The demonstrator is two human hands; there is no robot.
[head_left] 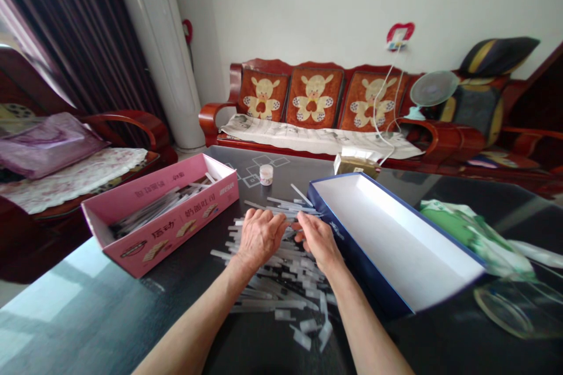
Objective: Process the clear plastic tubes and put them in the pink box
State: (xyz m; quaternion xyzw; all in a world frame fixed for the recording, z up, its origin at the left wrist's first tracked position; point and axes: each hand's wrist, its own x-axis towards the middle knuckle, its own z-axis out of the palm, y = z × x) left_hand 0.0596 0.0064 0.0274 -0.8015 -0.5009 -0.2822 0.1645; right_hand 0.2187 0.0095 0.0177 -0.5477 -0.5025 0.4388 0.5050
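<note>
My left hand (261, 235) is closed in a pinch above the middle of the table, knuckles up. Close beside it on the right, my right hand (317, 240) has its fingers bent inward toward the left fingertips. Whatever lies between the fingers is too small and hidden to name. Beneath both hands spreads a loose pile of slim, whitish translucent plastic tubes (281, 303). Short translucent plastic caps (308, 326) lie at its near end. To the left stands a pink box (176, 228) holding many similar slim pieces. A dark blue box with a white inside (391, 234) sits at right.
A small white cup (266, 175) stands beyond the pile on the dark table (65, 310). Behind the blue box is a tissue box (357, 165). Further right lie a green-and-white plastic packet (475, 234) and a clear glass dish (519, 307). A wooden sofa (316, 99) lines the wall.
</note>
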